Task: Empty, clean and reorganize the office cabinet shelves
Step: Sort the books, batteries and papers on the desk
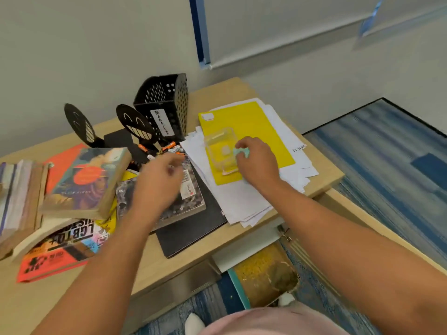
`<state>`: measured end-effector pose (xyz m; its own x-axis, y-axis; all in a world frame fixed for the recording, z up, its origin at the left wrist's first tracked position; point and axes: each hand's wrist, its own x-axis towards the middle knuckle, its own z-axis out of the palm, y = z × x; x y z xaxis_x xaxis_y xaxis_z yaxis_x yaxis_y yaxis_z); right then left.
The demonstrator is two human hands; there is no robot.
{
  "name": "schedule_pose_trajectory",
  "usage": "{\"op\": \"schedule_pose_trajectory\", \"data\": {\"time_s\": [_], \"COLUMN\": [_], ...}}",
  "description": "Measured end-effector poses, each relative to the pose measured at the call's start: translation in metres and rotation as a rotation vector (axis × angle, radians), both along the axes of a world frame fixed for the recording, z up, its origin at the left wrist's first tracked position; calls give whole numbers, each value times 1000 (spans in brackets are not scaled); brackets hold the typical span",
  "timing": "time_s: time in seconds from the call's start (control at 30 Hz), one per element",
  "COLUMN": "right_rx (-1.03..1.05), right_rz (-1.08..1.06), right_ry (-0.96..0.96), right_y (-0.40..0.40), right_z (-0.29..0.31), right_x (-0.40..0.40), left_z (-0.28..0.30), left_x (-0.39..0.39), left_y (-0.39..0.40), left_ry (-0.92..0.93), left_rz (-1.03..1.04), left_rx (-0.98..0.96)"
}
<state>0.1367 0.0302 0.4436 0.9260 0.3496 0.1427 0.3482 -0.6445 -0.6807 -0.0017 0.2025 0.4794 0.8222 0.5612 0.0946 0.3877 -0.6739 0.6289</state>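
Note:
On the wooden table [242, 93] lies a yellow folder [256, 124] on a stack of white papers [242, 201]. A clear plastic box [221, 148] sits on the folder. My right hand [256, 160] is beside the box, pinching a small pale green piece [242, 152]. My left hand [159, 182] hovers, blurred, over a speckled book [188, 201], fingers curled toward orange markers [169, 147]; whether it holds anything is unclear.
A black mesh magazine holder [167, 105] and two black smiley bookends [135, 124] stand at the back. Books [84, 182] are piled at the left, a black folder [193, 228] under the speckled book. Blue carpet [387, 153] lies to the right.

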Motion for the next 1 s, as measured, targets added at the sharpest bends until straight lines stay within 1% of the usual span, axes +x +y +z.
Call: {"op": "schedule_pose_trajectory", "data": {"time_s": [0.1,0.2,0.3,0.37,0.5,0.67,0.77,0.83,0.87,0.93,1.0], "right_rx": [-55,-129,-283,-285,-185,-291,-412,-491,-497,-443,-296], "right_rz": [-128,-187,-105,-72,-153,-129,-41,-1,-8,-46,-79], "right_ry": [38,147,252,291,383,300,298,280,271,253,216], "right_y": [-22,-35,-39,-36,-32,-22,-15,-12,-12,-10,-2], "right_z": [-14,-27,-33,-36,-39,-35,-33,-35,-35,-33,-25], "right_x": [24,40,48,49,53,48,36,30,28,23,13], "left_z": [-23,-45,-62,-67,-63,-28,-15,-13,-14,-19,-28], "left_x": [39,74,97,103,95,57,16,-17,-33,-61,-82], "left_y": [-33,-46,-47,-45,-48,-44,-30,-18,-10,6,21], "left_ry": [61,174,329,369,262,114,-23,-60,-72,-91,-86], "left_rz": [-155,-236,-287,-283,-278,-256,-198,-123,-75,22,79], "left_rx": [106,214,235,214,229,249,242,275,285,279,280]}}
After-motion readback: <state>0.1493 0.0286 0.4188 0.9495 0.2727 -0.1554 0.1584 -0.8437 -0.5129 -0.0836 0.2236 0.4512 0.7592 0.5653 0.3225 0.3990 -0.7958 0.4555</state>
